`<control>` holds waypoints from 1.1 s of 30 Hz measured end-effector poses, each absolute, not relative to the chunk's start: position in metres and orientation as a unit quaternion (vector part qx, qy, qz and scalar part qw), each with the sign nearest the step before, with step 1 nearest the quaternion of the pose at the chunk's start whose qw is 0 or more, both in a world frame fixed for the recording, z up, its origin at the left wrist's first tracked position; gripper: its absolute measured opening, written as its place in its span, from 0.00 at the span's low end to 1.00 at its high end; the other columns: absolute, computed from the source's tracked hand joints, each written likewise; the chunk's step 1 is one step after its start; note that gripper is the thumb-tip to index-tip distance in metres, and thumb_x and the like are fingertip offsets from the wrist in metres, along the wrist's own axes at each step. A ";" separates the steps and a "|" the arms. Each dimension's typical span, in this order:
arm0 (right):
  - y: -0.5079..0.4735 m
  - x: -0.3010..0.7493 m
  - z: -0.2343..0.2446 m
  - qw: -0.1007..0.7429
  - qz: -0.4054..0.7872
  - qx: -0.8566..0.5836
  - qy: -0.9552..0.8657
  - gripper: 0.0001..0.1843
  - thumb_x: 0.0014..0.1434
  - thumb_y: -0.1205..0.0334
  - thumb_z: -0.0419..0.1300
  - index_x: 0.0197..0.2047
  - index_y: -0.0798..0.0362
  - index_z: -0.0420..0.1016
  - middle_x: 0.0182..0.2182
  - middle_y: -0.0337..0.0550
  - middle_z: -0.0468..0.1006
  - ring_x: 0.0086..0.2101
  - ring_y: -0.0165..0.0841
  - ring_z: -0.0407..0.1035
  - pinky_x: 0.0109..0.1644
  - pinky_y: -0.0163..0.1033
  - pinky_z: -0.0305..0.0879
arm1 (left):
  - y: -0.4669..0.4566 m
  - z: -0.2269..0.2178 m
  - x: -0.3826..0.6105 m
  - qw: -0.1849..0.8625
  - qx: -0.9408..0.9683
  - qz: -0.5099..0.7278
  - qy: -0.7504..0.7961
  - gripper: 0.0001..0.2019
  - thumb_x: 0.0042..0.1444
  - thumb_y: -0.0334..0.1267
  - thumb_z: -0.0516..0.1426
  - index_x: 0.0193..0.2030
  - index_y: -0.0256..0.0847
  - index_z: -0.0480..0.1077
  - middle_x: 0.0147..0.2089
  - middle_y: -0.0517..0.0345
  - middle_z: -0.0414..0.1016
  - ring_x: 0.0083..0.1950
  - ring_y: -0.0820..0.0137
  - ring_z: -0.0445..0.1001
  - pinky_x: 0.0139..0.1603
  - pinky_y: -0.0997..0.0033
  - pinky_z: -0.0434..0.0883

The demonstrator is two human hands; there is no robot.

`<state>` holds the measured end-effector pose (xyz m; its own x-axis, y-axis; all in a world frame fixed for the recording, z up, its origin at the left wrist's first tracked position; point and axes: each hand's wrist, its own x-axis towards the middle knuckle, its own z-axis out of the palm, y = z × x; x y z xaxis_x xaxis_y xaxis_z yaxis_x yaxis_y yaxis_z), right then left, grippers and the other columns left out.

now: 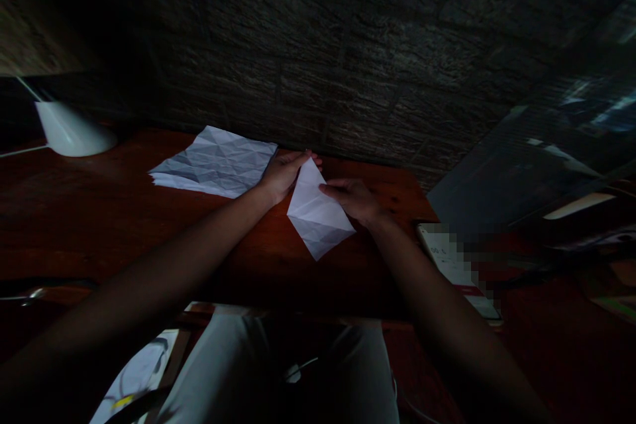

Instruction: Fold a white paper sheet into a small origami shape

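Creased sheets lie between the left hand and a white stand.

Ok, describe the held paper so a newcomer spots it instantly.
Find the wooden table by the dark block wall. Right of its creased paper stack, the left hand and right hand hold the folded paper. Unlike the wide stack, it is small and kite-shaped.
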<state>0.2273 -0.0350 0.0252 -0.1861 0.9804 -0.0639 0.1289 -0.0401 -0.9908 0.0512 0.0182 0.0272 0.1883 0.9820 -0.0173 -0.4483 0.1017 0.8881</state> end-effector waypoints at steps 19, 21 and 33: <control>-0.034 0.220 0.031 0.529 0.508 -0.473 -0.488 0.23 0.48 0.40 0.74 0.35 0.51 0.82 0.31 0.40 0.84 0.30 0.33 0.75 0.37 0.38 0.71 | 0.007 0.023 0.050 0.300 0.692 0.495 0.431 0.23 0.64 0.53 0.57 0.22 0.42 0.64 0.22 0.64 0.63 0.26 0.73 0.61 0.27 0.71 0.55; -0.034 0.218 0.034 0.558 0.494 -0.460 -0.484 0.25 0.48 0.36 0.73 0.31 0.51 0.79 0.29 0.39 0.82 0.29 0.32 0.73 0.37 0.37 0.71 | 0.003 0.026 0.051 0.297 0.720 0.481 0.403 0.24 0.64 0.54 0.57 0.21 0.42 0.63 0.22 0.64 0.61 0.26 0.73 0.59 0.27 0.70 0.54; -0.023 0.228 0.036 0.616 0.370 -0.509 -0.474 0.30 0.48 0.30 0.70 0.31 0.52 0.81 0.21 0.35 0.72 0.22 0.28 0.63 0.26 0.35 0.58 | -0.008 0.027 0.069 0.431 0.748 0.382 0.329 0.25 0.63 0.58 0.56 0.24 0.41 0.65 0.22 0.64 0.62 0.25 0.74 0.59 0.25 0.73 0.54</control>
